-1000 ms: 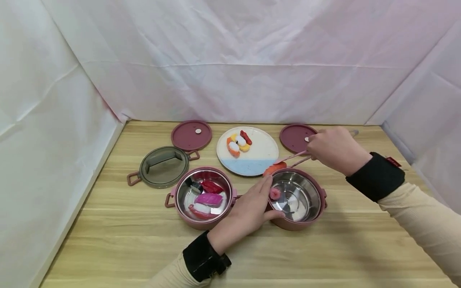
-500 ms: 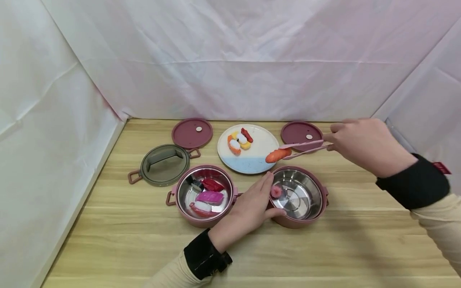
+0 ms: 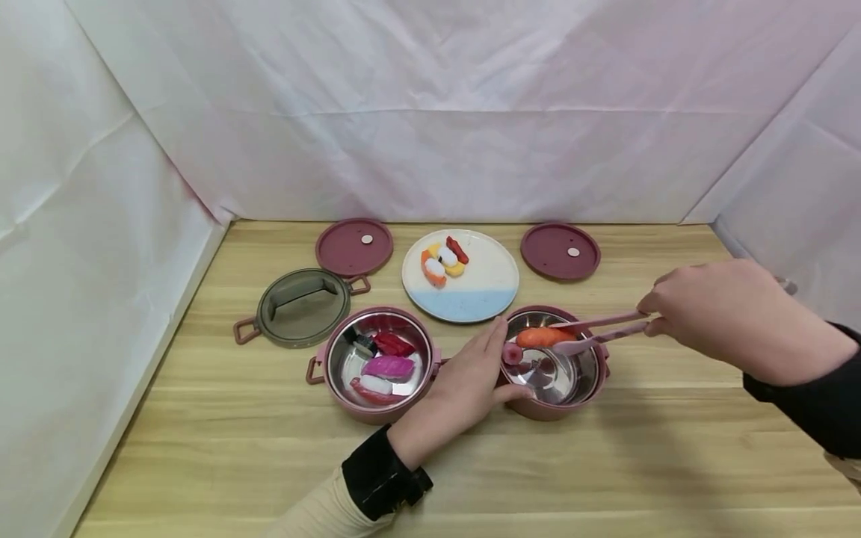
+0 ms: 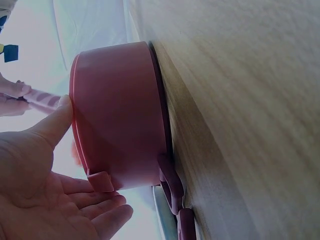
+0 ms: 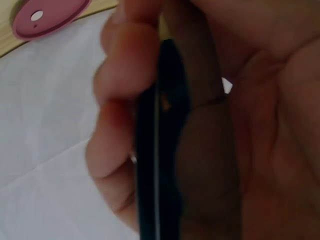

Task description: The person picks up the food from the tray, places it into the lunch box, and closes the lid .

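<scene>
While the person's right hand (image 3: 733,317) grips a pair of pink tongs (image 3: 608,338), seen from the head camera, an orange piece of toy food (image 3: 538,338) sits between the tips, within the opening of the right pot (image 3: 543,409); whether it touches the bottom I can't tell. Just beside it, at the pot's left side, is a small pink piece (image 3: 513,353). The left hand (image 3: 464,388) lies against that same side, its fingers straight rather than curled. Next to it, the left pot (image 3: 370,415) holds a dark piece (image 3: 365,344), a red piece (image 3: 393,344), a purple piece (image 3: 390,367) and a white-topped red piece (image 3: 377,390). Behind the pots I see a plate (image 3: 464,305) with a small cluster of food (image 3: 444,261), between two maroon lids (image 3: 558,265), and a see-through lid (image 3: 296,314) at the left. From the left wrist, the thumb touches the right pot's rim and the other fingers reach out loosely below, near a handle (image 4: 172,187) low on the pot. From the right wrist, curled fingers wrap something long and dark, too blurred to make out, with one maroon lid in the upper corner.
</scene>
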`<state>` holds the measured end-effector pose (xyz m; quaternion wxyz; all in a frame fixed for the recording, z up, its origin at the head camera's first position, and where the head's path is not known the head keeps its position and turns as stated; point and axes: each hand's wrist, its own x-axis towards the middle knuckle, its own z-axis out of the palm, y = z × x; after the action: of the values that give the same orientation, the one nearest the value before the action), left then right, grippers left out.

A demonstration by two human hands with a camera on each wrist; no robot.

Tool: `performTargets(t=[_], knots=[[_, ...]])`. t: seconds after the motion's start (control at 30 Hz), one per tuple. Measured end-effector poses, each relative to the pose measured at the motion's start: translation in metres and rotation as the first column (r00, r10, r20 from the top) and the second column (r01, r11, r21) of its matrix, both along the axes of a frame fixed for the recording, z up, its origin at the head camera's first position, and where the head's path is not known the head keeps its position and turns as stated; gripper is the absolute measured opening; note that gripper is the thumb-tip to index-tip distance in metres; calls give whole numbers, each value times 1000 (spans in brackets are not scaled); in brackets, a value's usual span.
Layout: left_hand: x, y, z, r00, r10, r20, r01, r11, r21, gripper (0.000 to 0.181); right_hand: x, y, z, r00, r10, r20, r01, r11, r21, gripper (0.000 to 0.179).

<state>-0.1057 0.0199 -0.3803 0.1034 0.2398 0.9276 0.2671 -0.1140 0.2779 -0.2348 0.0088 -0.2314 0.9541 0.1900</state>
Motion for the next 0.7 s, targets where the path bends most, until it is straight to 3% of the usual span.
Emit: performTargets(t=[0.3,0.43,0.6,0.7], knots=[[2,1,0,1000,-1,-6,2,1000,21,100,5,-12,-14,1000,-21,-9,20,999,-45,31],[2,1,0,1000,-6,-16,6,1000,29,99,2,-15,-15,998,-60,33,62,997,-52,28],[3,0,0,1000,-4,-22,4,1000,19,98,-6,-17,-5,986,-101,131,107,993,-44,15],[2,-1,1,1000,-14,-26,15,1000,23,98,-10,-17,7,982,-118,149,128,990,-58,13]])
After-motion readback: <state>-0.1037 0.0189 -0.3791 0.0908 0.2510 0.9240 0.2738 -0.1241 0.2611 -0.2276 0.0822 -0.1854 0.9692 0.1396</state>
